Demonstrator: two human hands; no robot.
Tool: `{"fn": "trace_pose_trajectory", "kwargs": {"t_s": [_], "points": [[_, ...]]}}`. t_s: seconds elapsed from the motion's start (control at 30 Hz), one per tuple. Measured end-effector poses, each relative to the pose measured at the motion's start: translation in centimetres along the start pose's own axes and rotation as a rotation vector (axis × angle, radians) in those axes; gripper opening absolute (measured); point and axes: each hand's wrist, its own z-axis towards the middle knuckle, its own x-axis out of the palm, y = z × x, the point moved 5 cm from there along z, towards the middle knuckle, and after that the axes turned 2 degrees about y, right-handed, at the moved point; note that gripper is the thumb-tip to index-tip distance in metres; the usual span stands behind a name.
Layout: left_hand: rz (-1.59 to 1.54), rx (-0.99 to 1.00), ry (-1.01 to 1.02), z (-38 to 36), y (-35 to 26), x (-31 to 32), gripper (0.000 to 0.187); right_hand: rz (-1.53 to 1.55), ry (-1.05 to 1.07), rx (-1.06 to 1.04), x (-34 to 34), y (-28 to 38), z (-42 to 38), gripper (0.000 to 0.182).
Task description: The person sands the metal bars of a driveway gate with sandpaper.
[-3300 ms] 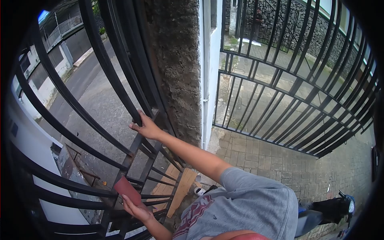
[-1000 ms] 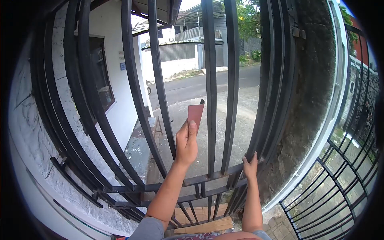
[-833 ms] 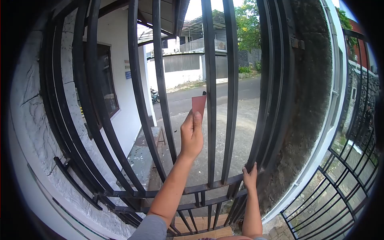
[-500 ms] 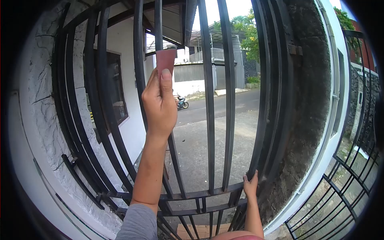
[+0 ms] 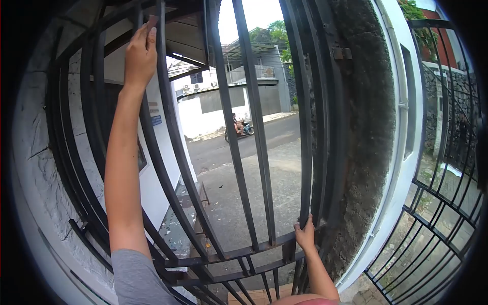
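My left hand point(image 5: 141, 57) is raised high at the upper left, its fingers and thumb pinching a reddish-brown piece of sandpaper point(image 5: 152, 21). Only a small part of the sandpaper shows above the thumb, in among the upper bars of a black metal gate point(image 5: 235, 147). Low on the right, my right hand point(image 5: 306, 237) is closed around an upright gate bar just above the lower crossbar point(image 5: 234, 254).
A rough dark pillar point(image 5: 368, 127) stands right of the gate, a white wall point(image 5: 40, 168) left. Beyond the bars lie a concrete driveway point(image 5: 223, 198) and a road with a motorbike and rider point(image 5: 243, 129). Another black gate point(image 5: 432, 218) stands far right.
My left hand has moved up and left with the sandpaper, toward the upper bars. My right hand keeps its hold on the bar. The view has shifted, and the motorbike shows more fully.
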Motion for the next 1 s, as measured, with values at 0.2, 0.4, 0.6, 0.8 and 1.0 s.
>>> {"fn": "trace_pose_trajectory", "kwargs": {"t_s": [0.2,0.4,0.6,0.8,1.0], "points": [[-0.028,-0.178,-0.024,4.8,6.4,4.4,0.053,-0.141,-0.041,0.014,-0.3,1.6,0.0,0.061],[-0.204,-0.456,0.035,8.4,2.4,4.0,0.053,-0.131,-0.105,0.099,-0.1,2.1,0.0,0.063],[-0.283,-0.621,0.025,8.9,3.4,5.8,0.053,-0.016,-0.177,0.12,0.5,0.9,0.1,0.053],[-0.5,-0.526,0.028,8.7,2.6,5.4,0.045,0.091,-0.198,0.05,0.7,0.7,0.7,0.053],[-1.022,-0.55,-0.015,7.1,2.8,5.3,0.036,0.071,-0.247,-0.004,0.8,0.7,0.8,0.048]]}}
